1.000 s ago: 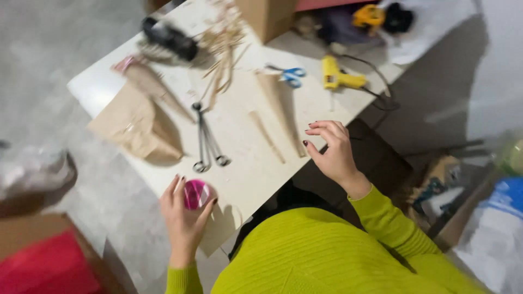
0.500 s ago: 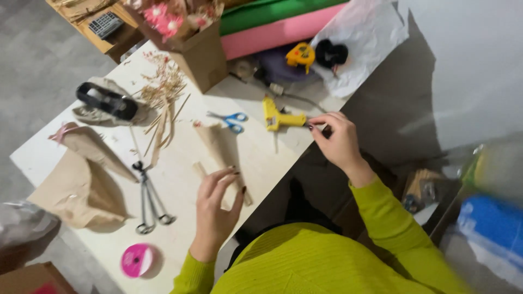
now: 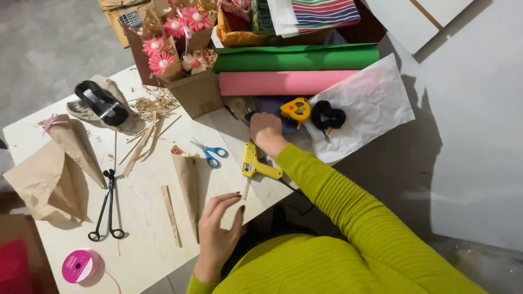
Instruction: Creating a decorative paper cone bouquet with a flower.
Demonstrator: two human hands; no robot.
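Observation:
My left hand [image 3: 219,225] rests open on the pale wooden table [image 3: 141,234], fingers apart, just right of a brown paper cone [image 3: 187,182] and a thin wooden strip [image 3: 171,215]. My right hand [image 3: 265,130] reaches across the table with its fingers curled near a yellow tape measure [image 3: 296,109]; whether it grips anything is hidden. A yellow glue gun [image 3: 256,163] lies under my right wrist. Blue-handled scissors [image 3: 211,152] lie beside the cone.
Long black pliers [image 3: 109,204], a pink ribbon spool [image 3: 78,265], brown paper cones [image 3: 52,174] and a black tape dispenser [image 3: 102,103] lie at left. A cardboard box of pink flowers [image 3: 180,60], green [image 3: 297,57] and pink rolls [image 3: 286,83] and white paper [image 3: 370,106] stand behind.
My left hand has let go of the paper cone and come down flat on the table. My right hand has reached forward past the glue gun toward the tape measure. The view has shifted.

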